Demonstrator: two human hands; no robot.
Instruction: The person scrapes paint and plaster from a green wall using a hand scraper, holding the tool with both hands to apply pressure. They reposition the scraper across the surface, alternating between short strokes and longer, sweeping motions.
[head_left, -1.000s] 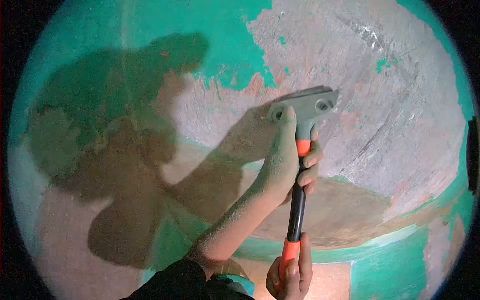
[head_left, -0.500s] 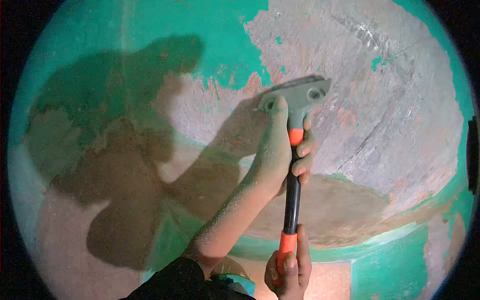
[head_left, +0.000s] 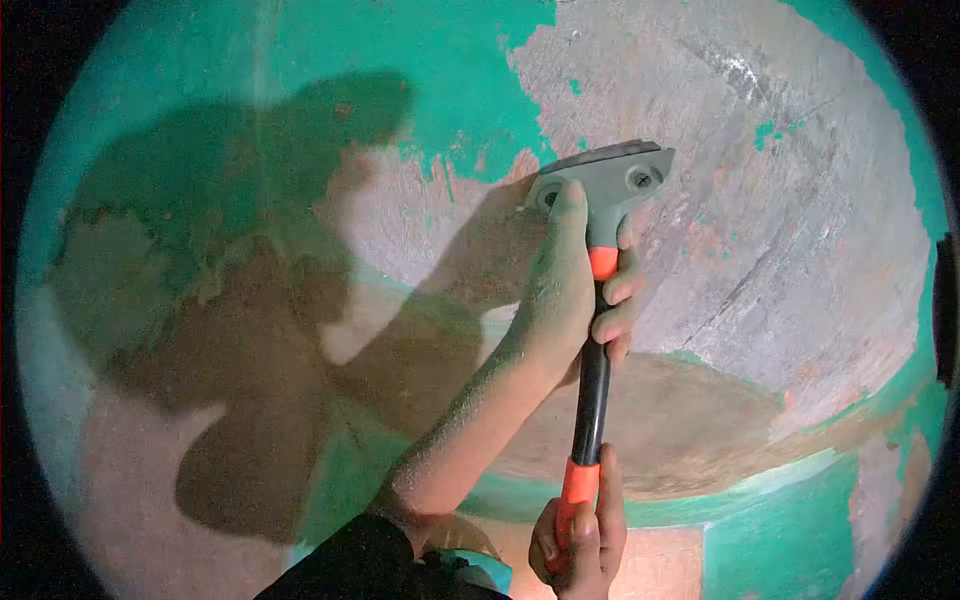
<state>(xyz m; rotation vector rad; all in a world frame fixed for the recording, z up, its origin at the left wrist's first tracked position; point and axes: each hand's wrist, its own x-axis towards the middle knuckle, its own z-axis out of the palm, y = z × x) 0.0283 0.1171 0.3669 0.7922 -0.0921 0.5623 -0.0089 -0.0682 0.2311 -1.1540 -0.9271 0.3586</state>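
Observation:
Both my hands grip a long-handled scraper (head_left: 605,195) with a grey head, a black shaft and orange bands. The upper grip is my left hand (head_left: 570,290), its thumb pressed along the left of the head and its fingers curled around the shaft from behind. Lower down, my right hand (head_left: 580,545) closes on the orange end of the handle. The scraper's head lies at the curved wall (head_left: 760,230), its top edge over a patch of bare grey plaster beside the green paint (head_left: 450,70). Pale dust coats my left hand and forearm.
A large shadow of my head and arms falls on the wall at left. Below the bare patch runs a brown curved ledge (head_left: 690,425) with a green rim. Small green flecks of paint remain in the grey area, and a dark object (head_left: 945,310) stands at the right edge.
The scraper and both hands have shifted slightly to the right, its head also a little upward along the wall. The view has moved slightly too. Both grips stay the same.

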